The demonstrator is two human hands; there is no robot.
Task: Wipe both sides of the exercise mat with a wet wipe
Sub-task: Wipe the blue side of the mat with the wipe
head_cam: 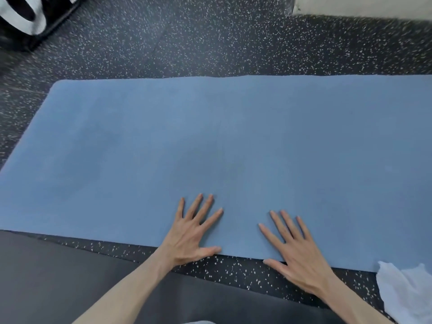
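Both palms flat, fingers spread, left hand (191,232) and right hand (297,251) empty on the blue mat's (233,136) near edge. Probably between wiping and flipping; next, grip that edge or fetch the wet wipe (406,293) lying at right

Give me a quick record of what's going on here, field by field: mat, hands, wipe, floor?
mat: blue exercise mat, lying flat and unrolled
left hand: open, fingers spread, palm down on the mat's near edge
right hand: open, fingers spread, palm down on the near edge
wipe: white wet wipe, crumpled on the floor by the near edge, in neither hand
floor: dark speckled floor
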